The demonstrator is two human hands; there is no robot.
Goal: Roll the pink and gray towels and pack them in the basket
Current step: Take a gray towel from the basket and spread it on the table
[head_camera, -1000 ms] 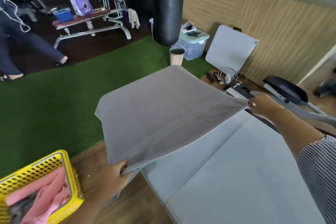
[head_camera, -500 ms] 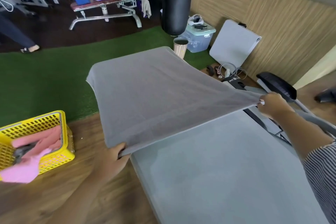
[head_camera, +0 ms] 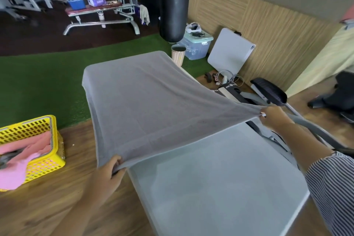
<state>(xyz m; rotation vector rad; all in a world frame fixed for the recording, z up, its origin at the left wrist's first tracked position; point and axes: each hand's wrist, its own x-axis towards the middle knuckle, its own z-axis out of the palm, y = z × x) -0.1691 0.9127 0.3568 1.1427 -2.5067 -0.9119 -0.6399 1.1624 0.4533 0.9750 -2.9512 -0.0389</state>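
Note:
A gray towel (head_camera: pixel 149 99) is stretched out flat over the far half of a pale gray table (head_camera: pixel 220 182). My left hand (head_camera: pixel 110 168) pinches its near left corner. My right hand (head_camera: pixel 274 114) grips its near right corner, just past the table's right edge. The towel's far end droops over the table's far edge. On the wooden floor at the left stands a yellow perforated basket (head_camera: pixel 46 161). Pink towels (head_camera: pixel 21 156) lie in it, and one pink piece hangs over its front.
Green turf (head_camera: pixel 38 82) lies beyond the wooden floor. An exercise machine (head_camera: pixel 268 92) stands close to the table's right side. Further back are a black punching bag (head_camera: pixel 175 5), a paper cup (head_camera: pixel 178 54), a clear storage box (head_camera: pixel 195 45) and a weight bench (head_camera: pixel 99 13).
The towel has come down from mid-air and its far end now drapes over the table. The view has shifted right and down, so the basket sits further left.

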